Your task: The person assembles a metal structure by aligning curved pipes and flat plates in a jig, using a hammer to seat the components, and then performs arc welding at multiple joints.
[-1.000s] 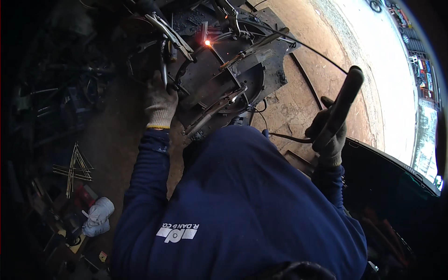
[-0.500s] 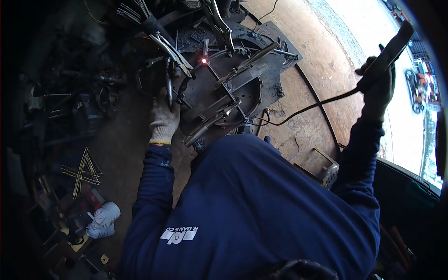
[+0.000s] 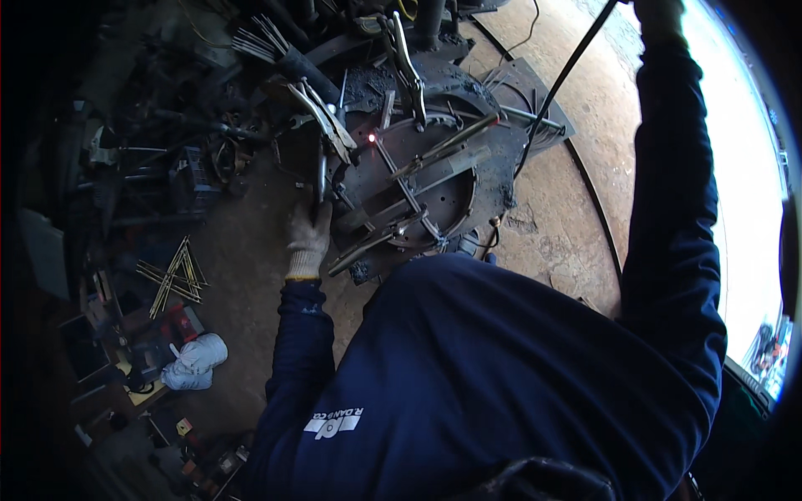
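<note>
My left hand (image 3: pixel 308 240), in a pale work glove, is closed around the lower end of an upright metal bar (image 3: pixel 321 175) at the left rim of a round dark steel work plate (image 3: pixel 455 196). Thin rods and locking pliers (image 3: pixel 409 71) are clamped on the plate. A small red glowing spot (image 3: pixel 372 138) sits on the frame near the bar's top. My right hand (image 3: pixel 660 12) is raised to the picture's top edge and is mostly cut off. It grips a welding holder, whose black cable (image 3: pixel 555 88) hangs down to the plate.
Thin welding rods (image 3: pixel 171 275) lie fanned on the dirt floor at the left, with a white cloth bundle (image 3: pixel 196 361) below them. Dark scrap metal and tools (image 3: pixel 159 150) crowd the far left. Bare brown ground (image 3: pixel 576 209) lies to the right of the plate.
My right arm has swung up and away from the plate with the welding holder, now to the top edge. The bright spark has faded to a small red glow. My left hand stays on the bar.
</note>
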The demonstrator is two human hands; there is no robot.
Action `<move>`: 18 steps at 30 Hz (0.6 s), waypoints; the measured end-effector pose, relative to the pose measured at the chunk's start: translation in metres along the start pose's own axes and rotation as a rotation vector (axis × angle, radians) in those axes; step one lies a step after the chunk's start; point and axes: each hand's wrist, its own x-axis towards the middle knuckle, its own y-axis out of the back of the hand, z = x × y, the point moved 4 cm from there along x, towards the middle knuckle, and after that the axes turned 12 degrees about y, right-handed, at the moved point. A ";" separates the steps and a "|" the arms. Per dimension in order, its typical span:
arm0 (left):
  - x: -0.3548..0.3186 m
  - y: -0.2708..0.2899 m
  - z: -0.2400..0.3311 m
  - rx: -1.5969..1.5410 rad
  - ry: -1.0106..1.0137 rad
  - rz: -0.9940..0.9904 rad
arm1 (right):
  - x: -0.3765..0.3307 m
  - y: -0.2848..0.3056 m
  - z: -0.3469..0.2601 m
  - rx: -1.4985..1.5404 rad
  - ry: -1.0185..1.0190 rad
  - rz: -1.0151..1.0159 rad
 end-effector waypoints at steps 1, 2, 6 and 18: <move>-0.003 0.003 -0.004 -0.053 0.015 0.011 | 0.007 -0.007 0.010 -0.040 0.004 -0.012; -0.010 0.009 -0.015 -0.120 0.037 0.006 | 0.014 -0.022 0.028 -0.065 0.008 -0.031; -0.036 0.015 -0.040 -0.231 0.133 -0.005 | 0.023 -0.082 0.078 0.259 0.091 -0.010; -0.111 0.001 -0.147 0.018 0.385 -0.050 | 0.019 -0.139 0.109 0.052 -0.072 -0.119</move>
